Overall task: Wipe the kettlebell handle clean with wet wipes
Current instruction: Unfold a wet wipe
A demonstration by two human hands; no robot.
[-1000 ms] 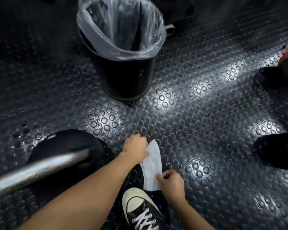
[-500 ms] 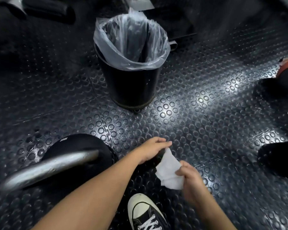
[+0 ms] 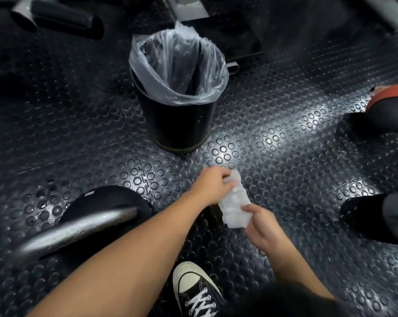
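A black kettlebell (image 3: 106,205) sits on the floor at the lower left, its bare metal handle (image 3: 74,232) slanting toward the camera. A crumpled white wet wipe (image 3: 233,205) is held above the floor to the right of it. My left hand (image 3: 210,187) pinches the wipe's upper end. My right hand (image 3: 260,227) grips its lower end. Both hands are apart from the kettlebell.
A black bin (image 3: 177,120) lined with a clear plastic bag (image 3: 177,65) stands just beyond my hands. Other dark weights lie at the right edge (image 3: 376,216) and one with a red band (image 3: 390,106) farther back. My black sneaker (image 3: 195,291) is below. The floor is studded rubber.
The flat wipe has been bunched up between both hands. The hands have risen slightly toward the bin, and the view has tilted up to show more of the bin.
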